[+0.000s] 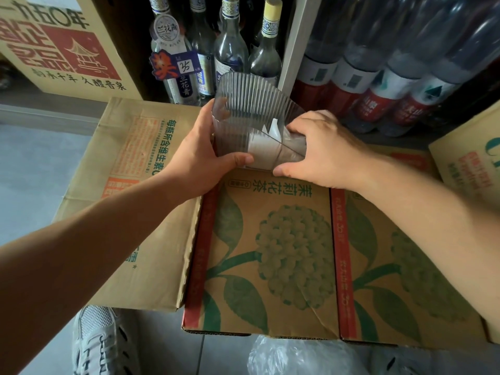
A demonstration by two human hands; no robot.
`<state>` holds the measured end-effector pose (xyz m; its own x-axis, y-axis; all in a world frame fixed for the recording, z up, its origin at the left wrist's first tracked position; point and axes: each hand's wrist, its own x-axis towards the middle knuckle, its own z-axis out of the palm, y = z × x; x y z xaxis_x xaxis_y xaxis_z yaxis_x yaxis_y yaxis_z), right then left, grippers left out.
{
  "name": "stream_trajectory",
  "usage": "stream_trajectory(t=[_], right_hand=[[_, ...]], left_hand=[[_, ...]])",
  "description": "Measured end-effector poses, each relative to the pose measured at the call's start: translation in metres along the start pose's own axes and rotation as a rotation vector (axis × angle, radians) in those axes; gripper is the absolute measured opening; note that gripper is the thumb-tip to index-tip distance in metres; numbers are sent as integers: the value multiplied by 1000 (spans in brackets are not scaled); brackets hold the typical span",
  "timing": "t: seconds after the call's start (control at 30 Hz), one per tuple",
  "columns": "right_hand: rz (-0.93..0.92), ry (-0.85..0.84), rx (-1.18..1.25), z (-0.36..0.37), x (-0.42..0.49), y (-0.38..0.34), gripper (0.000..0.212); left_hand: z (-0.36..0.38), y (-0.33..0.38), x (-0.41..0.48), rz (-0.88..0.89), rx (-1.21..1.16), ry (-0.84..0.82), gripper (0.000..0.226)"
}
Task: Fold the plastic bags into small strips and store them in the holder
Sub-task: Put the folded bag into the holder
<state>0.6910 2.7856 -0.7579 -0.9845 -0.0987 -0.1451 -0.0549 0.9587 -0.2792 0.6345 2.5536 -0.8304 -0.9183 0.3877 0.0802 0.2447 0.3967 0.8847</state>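
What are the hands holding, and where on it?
Both grip the clear ribbed holder: left hand on its left side, right hand at its lower right.

One wide-angle camera, worn on the person's head, looks forward and steeply down at close range over printed cardboard cartons (pixel 270 239). The left hand (pixel 200 158) and right hand (pixel 324 150) reach in from the lower corners and meet on the ribbed clear holder (pixel 243 104), just above the frame's centre. Glass bottles (pixel 230 50) line the top edge, and a grey shoe (pixel 100 342) sits in the bottom-left corner.

Ribbed clear plastic holder (pixel 243 104), matt cardboard box (pixel 270 239)
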Motion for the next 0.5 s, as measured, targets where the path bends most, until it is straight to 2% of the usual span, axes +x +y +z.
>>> stream_trajectory(t=[0.27,0.5], right_hand=[[-30,8,-88,2,-2,0,76],[6,-64,-47,-5,2,-7,82]], left_hand=[[1,-1,0,0,-5,2,103],[2,2,-1,8,-16,-8,101]])
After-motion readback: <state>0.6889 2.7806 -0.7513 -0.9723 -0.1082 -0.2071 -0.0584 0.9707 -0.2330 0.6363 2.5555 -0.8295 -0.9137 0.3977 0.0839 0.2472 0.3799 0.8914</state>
